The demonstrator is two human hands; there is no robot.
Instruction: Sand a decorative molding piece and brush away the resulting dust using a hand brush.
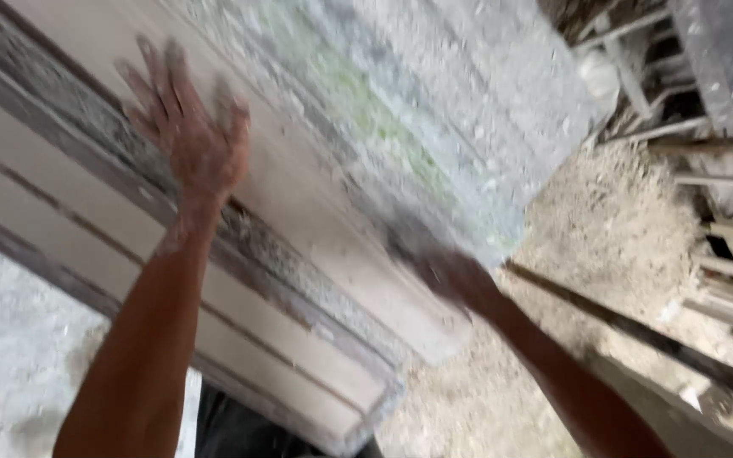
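Observation:
A thick wooden plank [316,195] with a rough, greenish-grey face lies tilted across a stack of pale planks [86,229]. My left hand [188,136], dusted with sawdust, is pressed flat on the plank's pale side, fingers spread. My right hand [451,276] grips the plank's near lower edge; its fingers are blurred and partly hidden under the wood.
Sawdust covers the ground [604,246] to the right. Loose wooden slats and sticks [723,229] pile up at the right edge. A dark beam [629,326] runs along the ground behind my right arm. A pale concrete surface [10,356] is at lower left.

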